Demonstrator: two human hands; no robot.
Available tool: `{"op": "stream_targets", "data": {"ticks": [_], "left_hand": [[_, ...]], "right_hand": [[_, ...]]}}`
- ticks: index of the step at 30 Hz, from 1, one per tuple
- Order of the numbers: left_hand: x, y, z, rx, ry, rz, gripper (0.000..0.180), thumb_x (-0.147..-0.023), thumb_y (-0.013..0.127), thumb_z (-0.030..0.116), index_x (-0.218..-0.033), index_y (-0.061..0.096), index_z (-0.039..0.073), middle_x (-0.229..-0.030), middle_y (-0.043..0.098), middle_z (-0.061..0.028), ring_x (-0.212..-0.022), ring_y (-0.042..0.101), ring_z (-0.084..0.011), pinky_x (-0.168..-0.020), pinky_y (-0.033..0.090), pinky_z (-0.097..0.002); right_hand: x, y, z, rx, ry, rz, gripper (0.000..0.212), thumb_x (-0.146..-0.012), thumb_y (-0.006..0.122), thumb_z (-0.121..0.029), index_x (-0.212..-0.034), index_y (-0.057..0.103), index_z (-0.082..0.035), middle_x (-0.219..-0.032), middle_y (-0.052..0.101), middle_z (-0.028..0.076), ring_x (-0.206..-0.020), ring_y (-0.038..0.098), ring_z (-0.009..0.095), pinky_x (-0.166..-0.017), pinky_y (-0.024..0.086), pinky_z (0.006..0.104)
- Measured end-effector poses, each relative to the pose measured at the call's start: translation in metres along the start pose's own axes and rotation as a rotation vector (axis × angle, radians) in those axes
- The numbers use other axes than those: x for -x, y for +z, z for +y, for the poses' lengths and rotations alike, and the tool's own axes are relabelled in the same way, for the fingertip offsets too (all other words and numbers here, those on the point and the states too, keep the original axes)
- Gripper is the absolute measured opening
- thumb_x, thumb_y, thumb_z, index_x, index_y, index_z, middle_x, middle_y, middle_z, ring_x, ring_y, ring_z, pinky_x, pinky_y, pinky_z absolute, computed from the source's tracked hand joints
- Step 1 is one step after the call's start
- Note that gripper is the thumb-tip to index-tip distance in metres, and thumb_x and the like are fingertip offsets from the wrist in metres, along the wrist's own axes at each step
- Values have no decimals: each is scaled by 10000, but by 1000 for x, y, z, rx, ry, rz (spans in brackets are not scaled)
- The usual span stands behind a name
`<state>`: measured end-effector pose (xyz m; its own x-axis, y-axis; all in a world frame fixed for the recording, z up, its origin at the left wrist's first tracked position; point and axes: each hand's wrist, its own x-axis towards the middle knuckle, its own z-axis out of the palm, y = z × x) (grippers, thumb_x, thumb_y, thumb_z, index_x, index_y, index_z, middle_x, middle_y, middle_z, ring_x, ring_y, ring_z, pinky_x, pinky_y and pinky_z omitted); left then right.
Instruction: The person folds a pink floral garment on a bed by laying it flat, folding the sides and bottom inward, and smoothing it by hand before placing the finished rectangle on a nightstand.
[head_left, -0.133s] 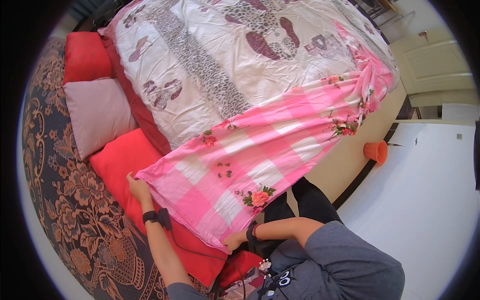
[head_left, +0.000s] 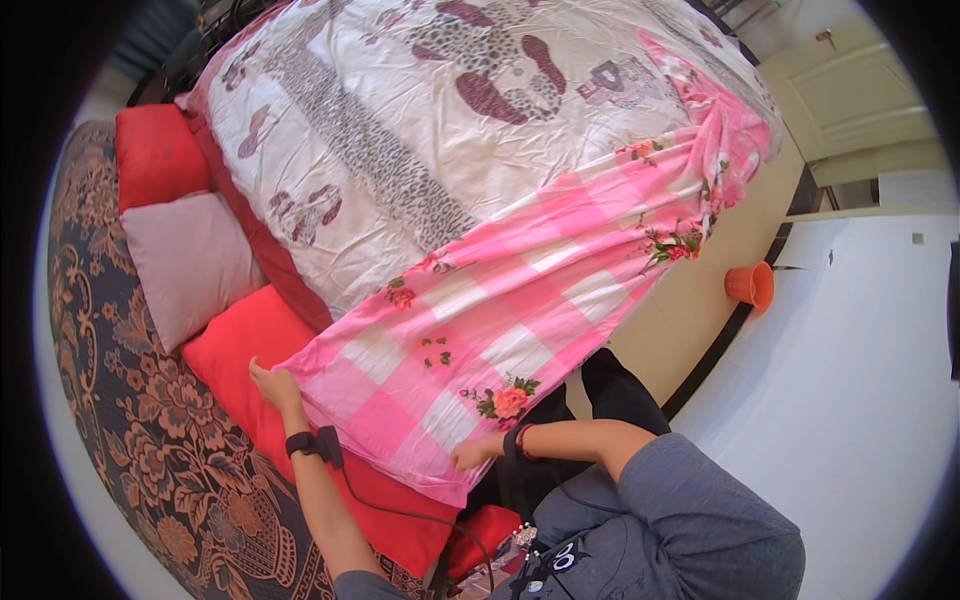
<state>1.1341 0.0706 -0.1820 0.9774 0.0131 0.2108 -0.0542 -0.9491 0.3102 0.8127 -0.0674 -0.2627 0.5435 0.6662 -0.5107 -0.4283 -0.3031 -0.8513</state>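
A pink-and-white checked bedsheet (head_left: 480, 310) with rose prints stretches diagonally from the bed's far right side toward me. My left hand (head_left: 277, 388) is closed on its near left corner, just above a red pillow (head_left: 270, 335). With fingers curled, my right hand (head_left: 477, 453) grips the sheet a little in from its near edge, close to my body. The sheet's near corner hangs loose below that hand. At the far right the sheet is bunched in folds.
The bed (head_left: 400, 130) wears a white patterned cover. A mauve pillow (head_left: 190, 262) and another red pillow (head_left: 158, 155) lie along the dark floral headboard (head_left: 130, 400). An orange bucket (head_left: 750, 286) stands by the white wall. A cable (head_left: 400, 512) runs from my left wristband.
My right hand has moved up from the sheet's near edge onto the cloth, leaving the corner loose. My left hand has shifted slightly toward me. The whole view has tilted a little.
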Motion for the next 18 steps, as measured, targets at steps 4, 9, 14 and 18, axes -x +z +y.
{"op": "stream_targets", "data": {"ticks": [4, 9, 14, 18], "left_hand": [[20, -15, 98, -44, 86, -19, 376, -701, 465, 39, -1071, 449, -19, -1137, 435, -217, -1026, 463, -355, -816, 402, -408], [125, 53, 208, 144, 378, -436, 359, -691, 476, 78, -1031, 463, -35, -958, 500, -228, -893, 487, -366, -820, 372, -427], [309, 91, 337, 131, 783, -1147, 354, -702, 637, 226, -986, 537, 39, -918, 587, -173, -874, 556, -305, -747, 440, -384], [427, 85, 480, 83, 817, -1407, 280, -723, 576, 201, -955, 560, 45, -885, 600, -161, -814, 578, -297, -716, 451, -373]], "right_hand": [[102, -111, 48, 230, 255, 631, 214, -720, 476, -188, -817, 605, -47, -804, 606, 191, -754, 584, 337, -643, 448, 418], [303, -197, 145, -322, 173, 1588, 200, -761, 482, -173, -809, 577, -4, -743, 611, 150, -651, 594, 286, -628, 460, 384], [512, -151, 217, -317, 296, 1567, 185, -771, 473, -198, -792, 579, -47, -650, 607, 82, -589, 589, 193, -566, 453, 322], [657, -28, 359, -170, 537, 1663, 185, -784, 509, -201, -803, 571, -28, -631, 595, 92, -584, 591, 189, -550, 451, 308]]}}
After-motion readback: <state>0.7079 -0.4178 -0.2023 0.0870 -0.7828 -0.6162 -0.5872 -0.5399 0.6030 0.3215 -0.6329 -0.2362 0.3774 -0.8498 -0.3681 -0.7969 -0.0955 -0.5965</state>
